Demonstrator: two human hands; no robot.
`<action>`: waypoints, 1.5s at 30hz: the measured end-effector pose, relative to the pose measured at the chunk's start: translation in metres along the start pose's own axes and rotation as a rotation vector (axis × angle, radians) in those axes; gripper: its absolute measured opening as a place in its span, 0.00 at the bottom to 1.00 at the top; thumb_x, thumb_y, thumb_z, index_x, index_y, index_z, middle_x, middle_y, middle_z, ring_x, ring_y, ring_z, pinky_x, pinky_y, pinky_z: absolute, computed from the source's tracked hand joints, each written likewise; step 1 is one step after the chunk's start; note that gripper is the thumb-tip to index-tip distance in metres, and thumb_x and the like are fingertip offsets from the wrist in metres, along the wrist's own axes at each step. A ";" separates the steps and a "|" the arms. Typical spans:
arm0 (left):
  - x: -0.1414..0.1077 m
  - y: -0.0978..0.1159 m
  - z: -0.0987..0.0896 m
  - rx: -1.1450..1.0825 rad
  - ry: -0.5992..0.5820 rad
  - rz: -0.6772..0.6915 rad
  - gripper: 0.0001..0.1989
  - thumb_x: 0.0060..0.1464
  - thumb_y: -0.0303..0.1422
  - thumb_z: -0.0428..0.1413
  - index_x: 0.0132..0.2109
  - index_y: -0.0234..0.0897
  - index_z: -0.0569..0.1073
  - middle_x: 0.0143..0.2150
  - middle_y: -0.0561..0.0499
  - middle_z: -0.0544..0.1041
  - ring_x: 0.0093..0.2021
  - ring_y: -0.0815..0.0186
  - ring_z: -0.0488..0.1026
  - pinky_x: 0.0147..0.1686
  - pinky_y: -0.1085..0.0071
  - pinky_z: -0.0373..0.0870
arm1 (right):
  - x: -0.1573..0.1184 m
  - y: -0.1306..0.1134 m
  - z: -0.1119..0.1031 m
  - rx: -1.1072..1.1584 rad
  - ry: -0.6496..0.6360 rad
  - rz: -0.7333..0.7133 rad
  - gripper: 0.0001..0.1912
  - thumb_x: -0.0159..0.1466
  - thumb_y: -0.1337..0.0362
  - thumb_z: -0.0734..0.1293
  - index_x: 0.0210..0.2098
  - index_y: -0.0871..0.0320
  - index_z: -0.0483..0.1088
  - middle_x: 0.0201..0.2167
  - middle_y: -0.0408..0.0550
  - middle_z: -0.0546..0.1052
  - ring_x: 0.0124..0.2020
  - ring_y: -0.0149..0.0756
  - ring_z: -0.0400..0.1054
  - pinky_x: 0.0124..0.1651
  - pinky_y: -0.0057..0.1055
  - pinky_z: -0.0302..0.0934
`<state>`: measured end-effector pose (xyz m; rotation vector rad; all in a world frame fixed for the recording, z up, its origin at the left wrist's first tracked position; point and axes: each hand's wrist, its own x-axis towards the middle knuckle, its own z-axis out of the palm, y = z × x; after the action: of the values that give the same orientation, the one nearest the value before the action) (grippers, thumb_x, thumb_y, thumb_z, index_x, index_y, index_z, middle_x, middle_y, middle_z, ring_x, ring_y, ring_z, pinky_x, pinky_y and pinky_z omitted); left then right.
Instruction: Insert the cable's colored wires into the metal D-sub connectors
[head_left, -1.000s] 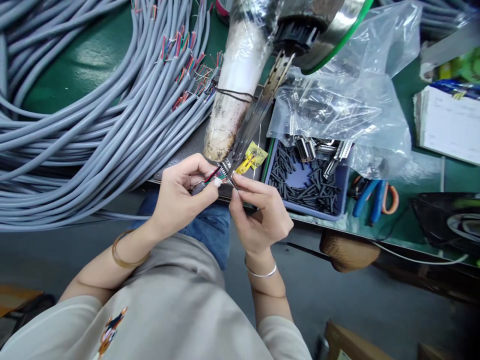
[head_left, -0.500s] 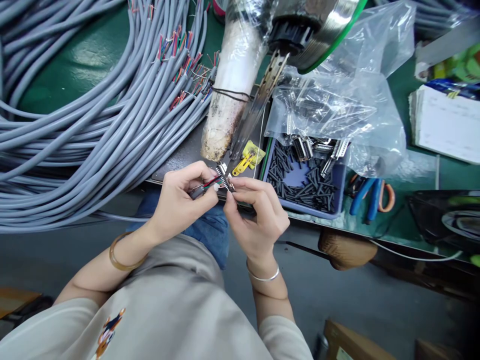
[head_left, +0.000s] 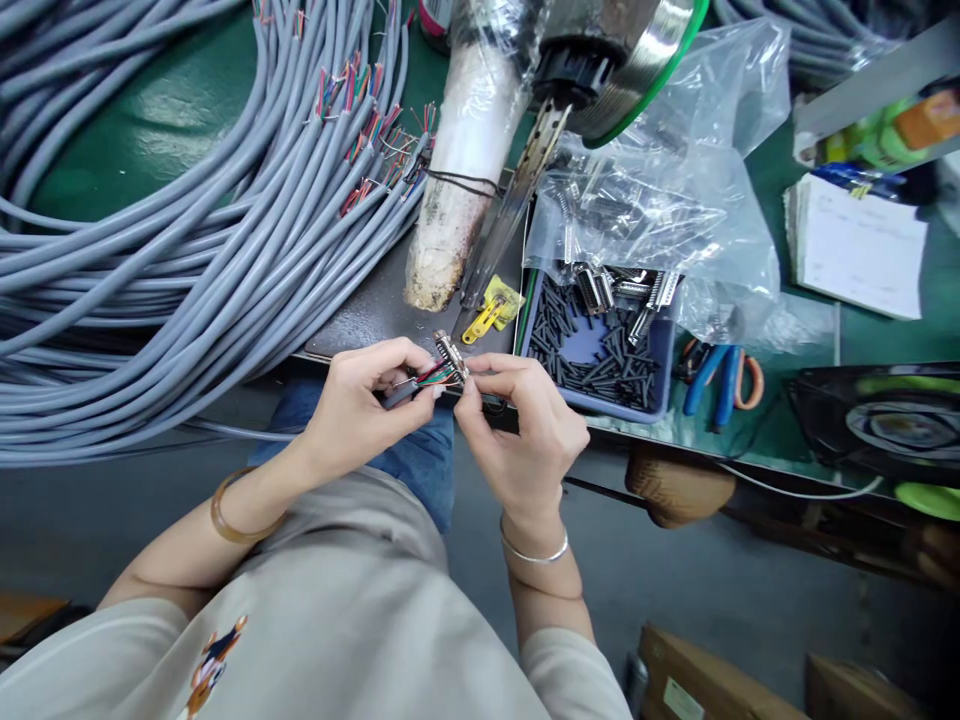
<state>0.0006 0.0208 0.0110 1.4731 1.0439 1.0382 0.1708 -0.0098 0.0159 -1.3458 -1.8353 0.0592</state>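
Observation:
My left hand (head_left: 373,398) is closed on the stripped end of a grey cable (head_left: 400,392), whose thin coloured wires (head_left: 437,374) fan out to a metal multi-pin connector (head_left: 451,356). With thumb and fingertips pinched, my right hand (head_left: 517,425) grips the lower right end of that connector. The iron's dark tip (head_left: 472,290) ends just above the connector, apart from it. Beside the tip, a small yellow clip-like piece (head_left: 487,315) lies on the dark work plate. How many wires are attached I cannot make out.
Many grey cables (head_left: 225,290) spread across the left. At centre stand a white wrapped tube (head_left: 450,200) and a solder reel (head_left: 637,90). A blue tray (head_left: 664,385) holds black sleeves and connectors under a plastic bag (head_left: 690,200). Blue-handled pliers (head_left: 716,385) lie right of it.
The connector has come away from the iron's tip and turned, so the coloured wires show more. My right hand has shifted slightly right. The camera's view has moved a little.

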 end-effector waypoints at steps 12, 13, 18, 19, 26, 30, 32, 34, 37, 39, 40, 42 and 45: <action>0.007 0.010 0.004 -0.290 0.060 -0.167 0.07 0.49 0.27 0.66 0.30 0.34 0.74 0.25 0.55 0.74 0.20 0.78 0.61 0.19 0.81 0.59 | -0.009 0.000 0.017 0.039 0.175 0.004 0.10 0.66 0.74 0.71 0.37 0.53 0.70 0.40 0.44 0.86 0.39 0.33 0.83 0.40 0.29 0.76; 0.008 0.010 0.004 -0.286 0.068 -0.154 0.07 0.48 0.26 0.66 0.30 0.34 0.74 0.27 0.54 0.75 0.21 0.78 0.62 0.19 0.81 0.61 | -0.009 0.000 0.018 0.032 0.176 -0.005 0.10 0.66 0.74 0.71 0.37 0.52 0.69 0.40 0.45 0.86 0.39 0.33 0.82 0.41 0.29 0.76; 0.012 0.008 0.002 -0.279 0.094 -0.159 0.08 0.48 0.27 0.67 0.30 0.34 0.75 0.29 0.53 0.78 0.20 0.78 0.63 0.17 0.82 0.60 | -0.006 0.002 0.022 0.055 0.183 -0.024 0.11 0.66 0.75 0.71 0.36 0.53 0.69 0.42 0.46 0.85 0.40 0.32 0.82 0.42 0.28 0.76; 0.012 0.007 0.001 -0.287 0.096 -0.174 0.08 0.48 0.28 0.68 0.30 0.34 0.75 0.28 0.53 0.78 0.19 0.79 0.63 0.16 0.82 0.59 | -0.005 0.003 0.022 0.088 0.188 -0.017 0.11 0.65 0.75 0.71 0.36 0.53 0.69 0.42 0.47 0.85 0.40 0.32 0.81 0.42 0.28 0.76; 0.011 0.004 -0.004 -0.348 0.017 -0.312 0.10 0.45 0.29 0.71 0.31 0.33 0.76 0.22 0.56 0.73 0.16 0.78 0.62 0.15 0.81 0.59 | -0.003 0.010 0.012 0.330 0.099 0.121 0.07 0.67 0.72 0.70 0.39 0.53 0.72 0.39 0.44 0.84 0.39 0.34 0.81 0.38 0.30 0.76; 0.008 0.003 -0.001 -0.321 0.018 -0.260 0.10 0.45 0.29 0.71 0.32 0.32 0.78 0.30 0.52 0.78 0.20 0.79 0.63 0.17 0.81 0.62 | -0.004 0.009 0.005 0.318 0.026 0.094 0.07 0.67 0.71 0.71 0.37 0.53 0.71 0.38 0.43 0.84 0.37 0.34 0.81 0.34 0.29 0.74; 0.007 0.002 0.001 -0.287 0.039 -0.236 0.08 0.48 0.29 0.70 0.33 0.32 0.78 0.28 0.53 0.77 0.20 0.78 0.63 0.18 0.81 0.61 | -0.004 0.009 0.004 0.315 0.057 0.107 0.07 0.68 0.71 0.70 0.37 0.53 0.71 0.33 0.41 0.82 0.32 0.31 0.78 0.31 0.28 0.72; 0.006 0.001 0.001 -0.268 0.060 -0.223 0.07 0.51 0.30 0.68 0.33 0.32 0.78 0.27 0.53 0.76 0.20 0.78 0.63 0.18 0.81 0.61 | -0.005 0.009 0.005 0.291 0.117 0.108 0.07 0.68 0.71 0.70 0.38 0.53 0.71 0.30 0.39 0.80 0.29 0.30 0.76 0.30 0.28 0.71; 0.006 0.000 0.001 -0.258 0.074 -0.200 0.07 0.53 0.30 0.66 0.34 0.33 0.77 0.28 0.53 0.76 0.21 0.78 0.64 0.19 0.81 0.61 | -0.006 0.009 0.008 0.149 0.155 0.015 0.08 0.67 0.72 0.71 0.40 0.53 0.72 0.36 0.42 0.83 0.36 0.32 0.80 0.38 0.30 0.75; 0.006 0.000 0.001 -0.246 0.084 -0.176 0.06 0.53 0.30 0.66 0.34 0.33 0.77 0.28 0.53 0.77 0.21 0.77 0.65 0.19 0.81 0.62 | -0.007 0.008 0.011 0.058 0.145 -0.056 0.09 0.66 0.73 0.71 0.41 0.53 0.72 0.40 0.45 0.85 0.40 0.34 0.81 0.43 0.30 0.76; 0.007 0.000 0.001 -0.239 0.093 -0.164 0.06 0.53 0.29 0.66 0.33 0.33 0.76 0.29 0.53 0.77 0.21 0.77 0.66 0.19 0.81 0.62 | -0.007 0.008 0.013 0.038 0.135 -0.075 0.10 0.66 0.74 0.71 0.41 0.53 0.71 0.42 0.46 0.85 0.41 0.33 0.82 0.44 0.29 0.76; 0.008 0.000 0.002 -0.229 0.115 -0.148 0.06 0.52 0.28 0.66 0.32 0.33 0.75 0.31 0.52 0.79 0.21 0.78 0.66 0.19 0.81 0.62 | -0.006 0.008 0.017 0.035 0.129 -0.084 0.10 0.66 0.75 0.71 0.40 0.53 0.70 0.42 0.47 0.85 0.40 0.33 0.82 0.44 0.28 0.76; 0.010 0.000 0.002 -0.224 0.140 -0.135 0.07 0.50 0.28 0.66 0.31 0.34 0.74 0.33 0.52 0.80 0.21 0.78 0.66 0.18 0.81 0.62 | -0.004 0.008 0.022 0.065 0.159 -0.061 0.11 0.65 0.75 0.71 0.38 0.53 0.69 0.42 0.47 0.85 0.40 0.32 0.81 0.44 0.29 0.77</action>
<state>0.0054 0.0299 0.0119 1.1474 1.0722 1.1338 0.1631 -0.0005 -0.0052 -1.2140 -1.7251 -0.0199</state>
